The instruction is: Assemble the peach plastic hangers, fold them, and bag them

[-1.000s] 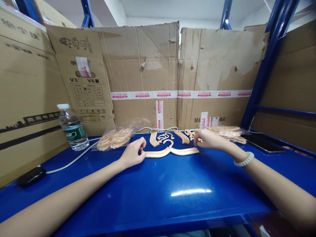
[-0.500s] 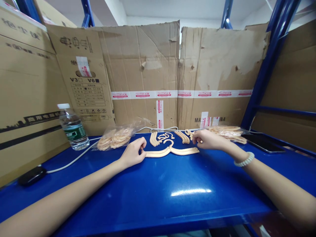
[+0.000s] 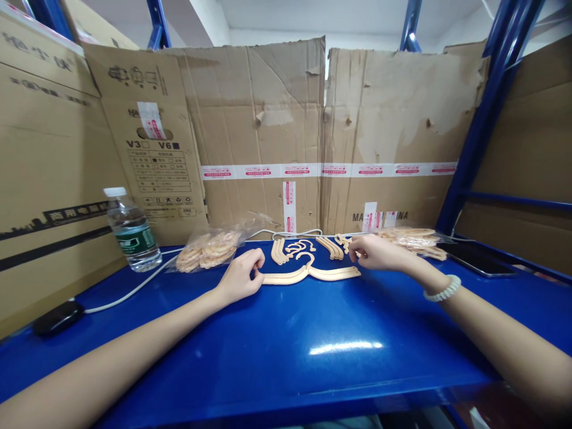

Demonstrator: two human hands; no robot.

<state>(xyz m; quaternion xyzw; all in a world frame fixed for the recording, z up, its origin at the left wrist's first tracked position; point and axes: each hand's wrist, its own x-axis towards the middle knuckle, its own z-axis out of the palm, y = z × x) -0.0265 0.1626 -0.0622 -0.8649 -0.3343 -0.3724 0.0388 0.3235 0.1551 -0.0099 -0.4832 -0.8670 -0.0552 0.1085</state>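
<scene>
One hanger (image 3: 286,278) looks laid out, bars (image 3: 329,248) and hooks (image 3: 305,245) remain near the table's (image 3: 250,351) back edge; left hand (image 3: 241,277) and right hand (image 3: 376,252) half-curled, I can't confirm either grip.

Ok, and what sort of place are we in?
Probably a makeshift bench in a storeroom or workshop: blue metal posts rise around a blue worktop, with cardboard panels standing behind it like walls.

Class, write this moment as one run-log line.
left hand: at left end of hanger | right hand: by small parts, grip unclear | hanger: lying on blue table | bottle: standing
</scene>
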